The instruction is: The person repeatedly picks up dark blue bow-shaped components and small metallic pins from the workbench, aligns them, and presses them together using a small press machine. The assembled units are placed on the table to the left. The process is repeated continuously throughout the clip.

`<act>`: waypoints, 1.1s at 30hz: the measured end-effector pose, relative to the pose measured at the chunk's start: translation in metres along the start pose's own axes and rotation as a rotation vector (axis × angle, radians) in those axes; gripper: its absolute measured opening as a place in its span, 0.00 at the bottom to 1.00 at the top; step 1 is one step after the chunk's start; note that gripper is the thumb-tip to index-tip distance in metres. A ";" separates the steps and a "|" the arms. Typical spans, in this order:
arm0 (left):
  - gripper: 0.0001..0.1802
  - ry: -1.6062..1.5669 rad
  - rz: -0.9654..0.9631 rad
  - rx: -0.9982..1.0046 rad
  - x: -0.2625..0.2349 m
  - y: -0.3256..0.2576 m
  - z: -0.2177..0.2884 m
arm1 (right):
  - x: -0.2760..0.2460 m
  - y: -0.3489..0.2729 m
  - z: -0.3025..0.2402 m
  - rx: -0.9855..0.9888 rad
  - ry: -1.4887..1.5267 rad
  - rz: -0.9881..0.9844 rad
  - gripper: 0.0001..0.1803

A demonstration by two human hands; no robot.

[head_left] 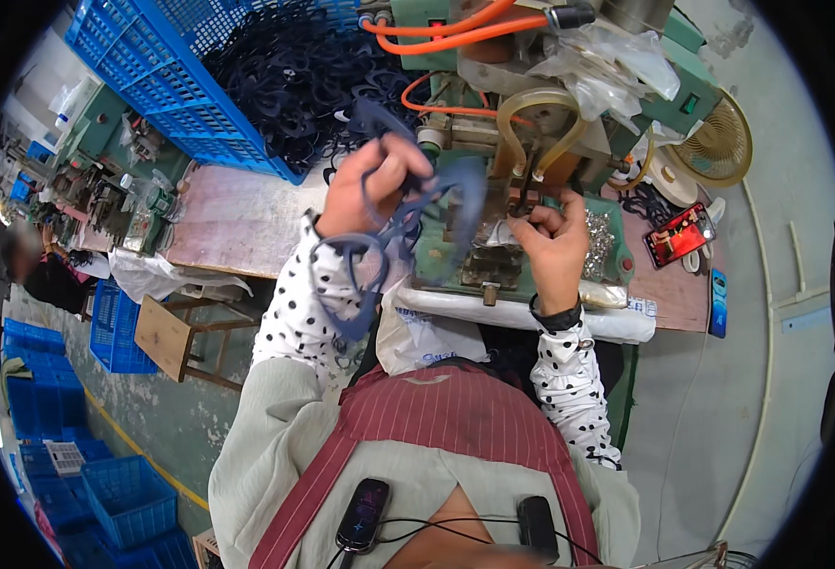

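My left hand (372,186) is closed around several floppy navy-blue looped strips (467,211), blurred by motion. Some of the loops hang down over my left forearm. At the green bench machine (434,248), my right hand (558,248) has its fingers curled and pinched together close to the metal work point, below a curved yellowish tube (510,119). Whatever lies between those fingertips is too small and hidden to make out. Small shiny metal pieces (602,245) lie in a heap on the machine's plate, just right of my right hand.
A blue plastic crate (166,85) heaped with dark looped strips (308,76) stands at the far left of the pinkish table (233,213). Orange hoses (465,33) cross the machine's top. Rightward are a lit phone (680,235) and a fan (721,142). Another person (53,284) sits far left.
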State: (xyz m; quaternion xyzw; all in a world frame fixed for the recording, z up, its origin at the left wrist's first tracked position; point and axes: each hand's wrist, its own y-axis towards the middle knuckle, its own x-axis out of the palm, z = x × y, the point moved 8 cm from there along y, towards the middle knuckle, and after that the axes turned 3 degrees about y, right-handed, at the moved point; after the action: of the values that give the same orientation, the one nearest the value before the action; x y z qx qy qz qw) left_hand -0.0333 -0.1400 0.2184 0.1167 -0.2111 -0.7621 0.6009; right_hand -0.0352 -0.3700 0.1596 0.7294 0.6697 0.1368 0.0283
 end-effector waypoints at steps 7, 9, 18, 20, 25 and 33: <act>0.17 -0.152 0.100 -0.009 0.012 0.002 0.005 | -0.002 -0.003 0.000 -0.057 0.022 0.050 0.28; 0.16 -0.093 -0.159 0.221 0.029 -0.015 0.017 | -0.002 -0.004 -0.002 -0.041 0.010 0.059 0.28; 0.13 -0.307 0.027 0.286 -0.019 -0.032 0.006 | -0.052 -0.015 0.016 -0.155 -0.222 0.153 0.14; 0.10 0.404 0.210 0.386 -0.057 -0.022 0.029 | -0.071 -0.017 0.027 -0.191 -0.296 0.195 0.12; 0.10 0.891 0.805 0.273 -0.154 -0.035 0.022 | -0.097 -0.017 0.027 -0.184 -0.342 0.260 0.11; 0.23 1.771 0.488 -0.548 -0.210 -0.067 -0.097 | -0.106 -0.023 0.033 -0.193 -0.543 0.210 0.11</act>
State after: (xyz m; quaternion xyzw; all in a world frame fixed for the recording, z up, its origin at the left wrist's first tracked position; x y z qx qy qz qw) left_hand 0.0030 0.0582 0.0858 0.4586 0.4872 -0.2739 0.6909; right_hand -0.0572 -0.4674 0.1059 0.7985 0.5424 0.0021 0.2612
